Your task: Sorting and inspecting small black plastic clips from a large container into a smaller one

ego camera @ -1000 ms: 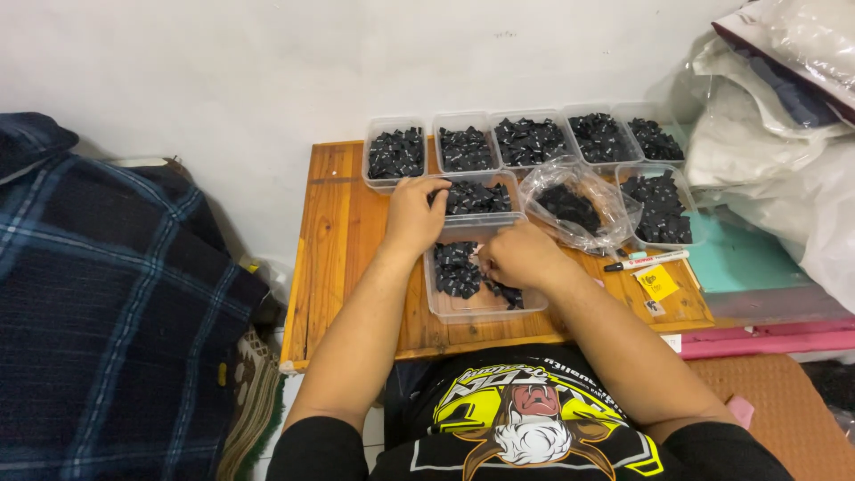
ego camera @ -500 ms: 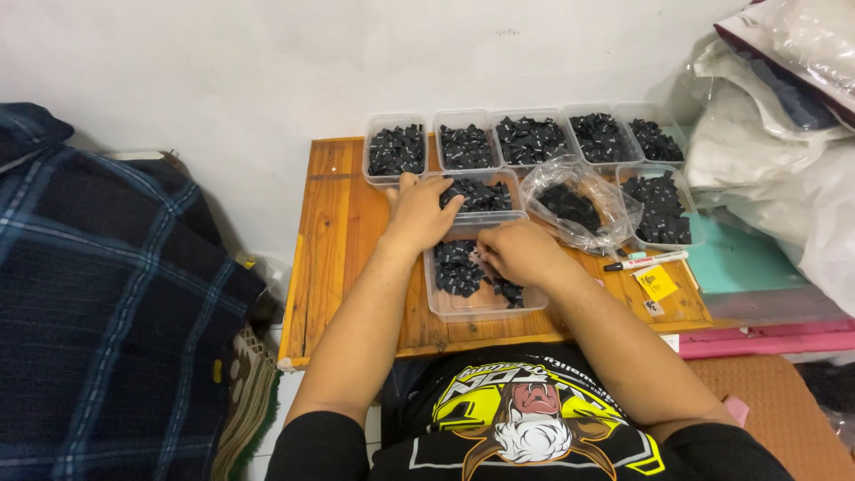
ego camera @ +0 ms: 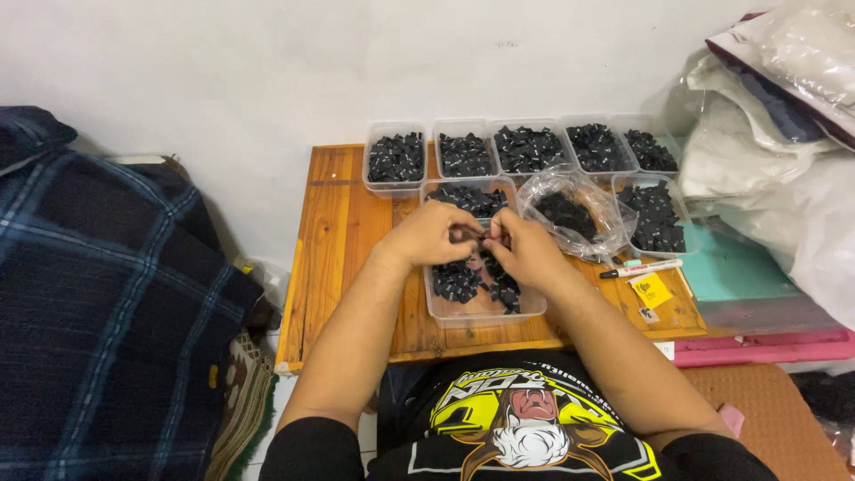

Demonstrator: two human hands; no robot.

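White wall backs a small wooden desk (ego camera: 347,258) that stands against it, seen from above.

1. Work item. A small black piece (ego camera: 484,239) sits between the two hands, just above the nearest clear plastic tray (ego camera: 485,307). It is too small and too covered to identify further.

2. Hands. The left hand (ego camera: 434,233) and the right hand (ego camera: 525,248) meet at the fingertips over that tray. The fingers of both hands are curled in and pinched together on the black piece; holding it over the tray probably means that anything dropped falls back among the other pieces.

3. Near tray. It holds a thin layer of like black pieces, with part of its bottom bare.

4. Surrounding containers. A second tray (ego camera: 469,198) lies just beyond the hands. A row of five trays (ego camera: 525,147) stands along the wall, each filled with black pieces, within reach but apart from the hands. One more tray (ego camera: 657,218) stands at the right.

5. Other items. A clear plastic bag (ego camera: 570,212) of black pieces lies open beside the right hand. A marker pen (ego camera: 643,268) and a yellow note (ego camera: 650,289) lie at the desk's right edge.

6. Surroundings. A dark plaid blanket (ego camera: 107,303) lies to the left; white plastic sacks (ego camera: 775,169) are piled to the right.
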